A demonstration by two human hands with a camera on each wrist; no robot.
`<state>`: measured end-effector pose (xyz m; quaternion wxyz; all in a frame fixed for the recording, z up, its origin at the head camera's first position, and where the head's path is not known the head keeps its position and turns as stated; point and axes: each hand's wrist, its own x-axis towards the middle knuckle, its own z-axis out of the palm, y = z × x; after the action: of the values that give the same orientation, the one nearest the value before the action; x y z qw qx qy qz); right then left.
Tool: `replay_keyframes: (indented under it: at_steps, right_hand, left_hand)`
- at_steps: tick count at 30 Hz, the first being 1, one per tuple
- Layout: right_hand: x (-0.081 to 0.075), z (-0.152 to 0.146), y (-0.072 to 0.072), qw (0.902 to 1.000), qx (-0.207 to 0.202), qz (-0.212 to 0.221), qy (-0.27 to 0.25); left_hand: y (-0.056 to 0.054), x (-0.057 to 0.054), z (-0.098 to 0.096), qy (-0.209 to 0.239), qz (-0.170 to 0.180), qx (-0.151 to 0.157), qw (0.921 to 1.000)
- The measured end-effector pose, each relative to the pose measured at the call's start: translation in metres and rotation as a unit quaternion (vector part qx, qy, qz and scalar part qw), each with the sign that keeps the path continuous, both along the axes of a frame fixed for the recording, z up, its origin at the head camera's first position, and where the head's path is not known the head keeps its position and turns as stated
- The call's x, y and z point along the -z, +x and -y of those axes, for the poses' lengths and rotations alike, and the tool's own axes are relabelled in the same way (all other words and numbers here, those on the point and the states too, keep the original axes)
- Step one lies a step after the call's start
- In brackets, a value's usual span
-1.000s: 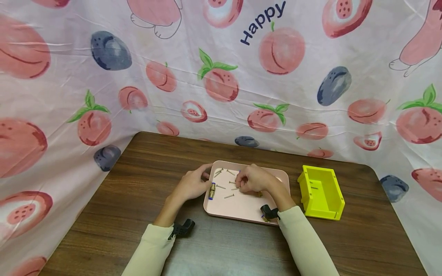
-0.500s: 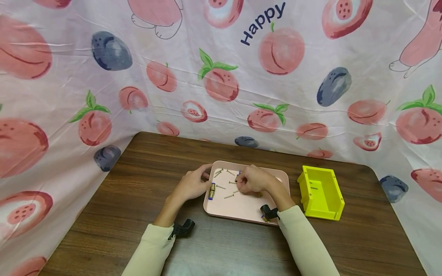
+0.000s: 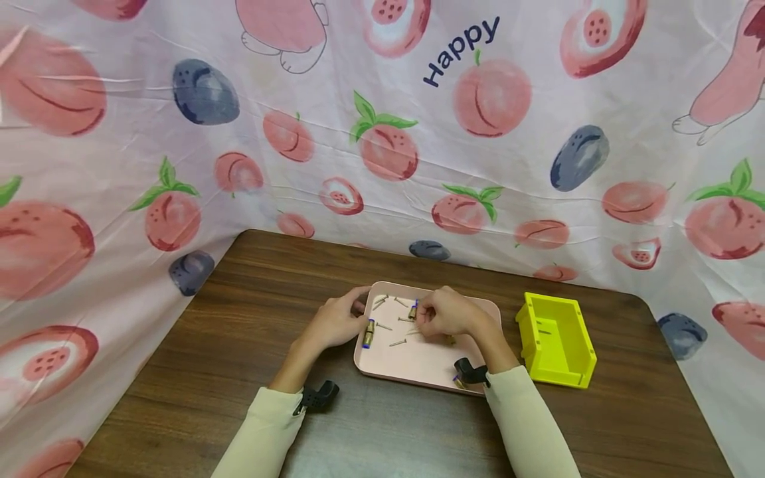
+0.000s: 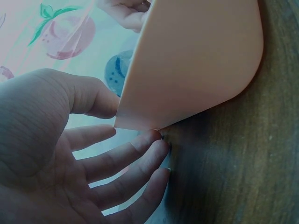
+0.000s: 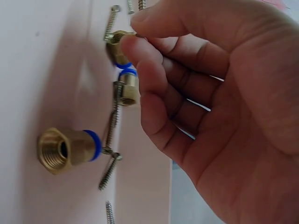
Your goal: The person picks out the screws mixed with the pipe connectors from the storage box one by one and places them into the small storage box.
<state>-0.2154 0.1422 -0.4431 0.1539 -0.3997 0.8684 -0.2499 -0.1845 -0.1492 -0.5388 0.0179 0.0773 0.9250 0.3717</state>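
A shallow pink tray [image 3: 406, 366] lies on the wooden table with several screws [image 3: 398, 342] and brass fittings [image 3: 368, 334] with blue rings in it. My left hand [image 3: 337, 321] holds the tray's left side, its thumb at the rim and its fingertips against the outer wall in the left wrist view. Over the tray's middle, my right hand [image 3: 445, 312] pinches a small screw between thumb and index finger, most of it hidden by the fingertips. Close by these fingertips in the right wrist view is a brass fitting [image 5: 120, 46]; another fitting [image 5: 67, 150] lies nearer the camera.
To the right of the tray stands a yellow bin [image 3: 552, 372] with a few small screws [image 3: 543, 329] on its floor. A cloth printed with fruit [image 3: 388, 153] hangs behind and beside the table [image 3: 281, 265].
My right fingers have shifted slightly right, uncovering more of the brass fitting beside them. The left hand keeps its place at the tray. The head view has tilted a little.
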Motion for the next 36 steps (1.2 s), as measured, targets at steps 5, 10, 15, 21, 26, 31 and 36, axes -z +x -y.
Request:
replay_keyframes:
  at_steps: [5, 10, 15, 21, 26, 31, 36]
  right_hand:
    - [-0.008, -0.006, 0.006, 0.9997, 0.007, -0.009, -0.021]
    - [-0.013, -0.014, 0.012, 0.9991, 0.016, -0.022, -0.032]
    - [-0.015, -0.021, 0.015, 0.9984, 0.030, -0.021, -0.044]
    - [-0.014, -0.032, 0.019, 0.9972, 0.048, -0.013, -0.056]
    - [-0.011, -0.040, 0.021, 0.9959, 0.057, -0.014, -0.070]
    - [-0.011, -0.046, 0.024, 0.9945, 0.068, -0.020, -0.077]
    - [-0.014, -0.051, 0.026, 0.9932, 0.076, -0.027, -0.085]
  left_hand:
    - [-0.003, 0.003, 0.002, -0.003, 0.009, -0.003, 1.0000]
    - [0.001, 0.003, 0.001, 0.004, 0.005, 0.000, 1.0000]
    - [0.007, -0.006, 0.000, 0.002, -0.014, 0.008, 0.9999]
    - [0.005, -0.004, -0.002, -0.005, -0.014, 0.000, 0.9999]
    - [0.000, 0.005, -0.001, -0.003, -0.001, -0.007, 1.0000]
    - [-0.001, 0.007, 0.000, 0.000, -0.011, -0.003, 0.9999]
    - [-0.002, 0.006, 0.000, 0.003, -0.011, -0.001, 0.9999]
